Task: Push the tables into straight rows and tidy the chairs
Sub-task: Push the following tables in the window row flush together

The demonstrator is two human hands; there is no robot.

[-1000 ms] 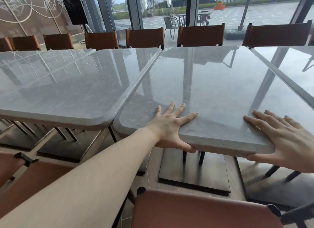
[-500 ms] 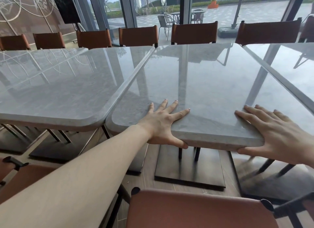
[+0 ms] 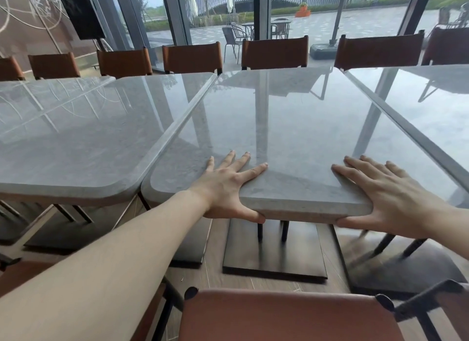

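While both hands clamp the near edge of the middle table [image 3: 279, 127], the thumbs hook beneath the slab, partly hidden. The left hand [image 3: 225, 188] spreads four fingers flat on top; the right hand [image 3: 388, 196] does likewise near the corner, its wrist cut off by the frame. Left of the grip, a second table [image 3: 83, 137] touches along the seam; right of it, a third table [image 3: 426, 107] is cropped. Beyond the fingertips stand seven brown chairs [image 3: 275, 52], the outermost ones cropped. Below the wrists, one chair back [image 3: 279, 315] is cropped at the bottom.
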